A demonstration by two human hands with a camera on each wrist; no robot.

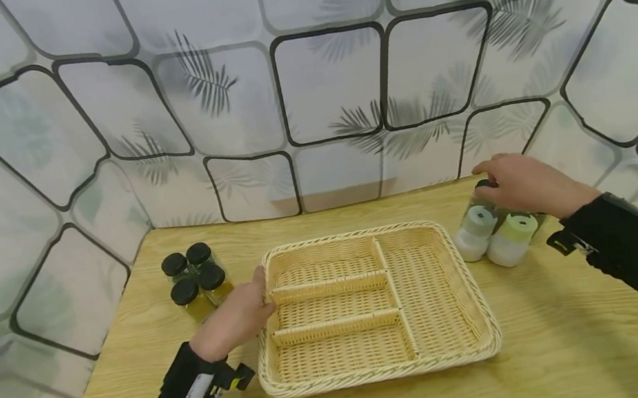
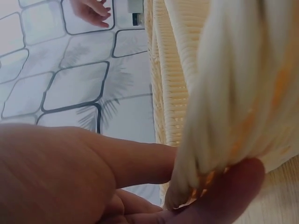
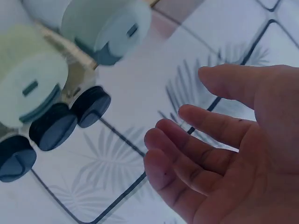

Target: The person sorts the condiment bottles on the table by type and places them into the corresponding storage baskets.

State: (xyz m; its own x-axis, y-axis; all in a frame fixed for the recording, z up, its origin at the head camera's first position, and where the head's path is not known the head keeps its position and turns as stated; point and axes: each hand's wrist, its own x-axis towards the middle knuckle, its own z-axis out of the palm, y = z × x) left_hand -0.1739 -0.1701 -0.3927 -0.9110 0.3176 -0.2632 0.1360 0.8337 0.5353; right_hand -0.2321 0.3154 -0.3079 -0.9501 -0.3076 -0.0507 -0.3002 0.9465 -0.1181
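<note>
A pale woven basket (image 1: 430, 291) with several compartments lies in the middle of the table, nothing inside it. At its left rim my left hand (image 1: 235, 321) pinches the weave between thumb and fingers, seen close in the left wrist view. Above the far right group of containers hovers my right hand (image 3: 224, 149), fingers loosely bent and holding nothing. Under it stand a white-capped bottle (image 1: 478, 224) and a yellow-green-capped bottle (image 1: 515, 236), both with white lower parts. Behind them are black-lidded jars (image 3: 53, 126), partly hidden by the hand in the head view.
Several glass jars with black lids (image 1: 185, 291) stand close together left of the basket, near my left forearm. A patterned cloth wall (image 1: 330, 87) rises along the back and both sides of the wooden table (image 1: 549, 330).
</note>
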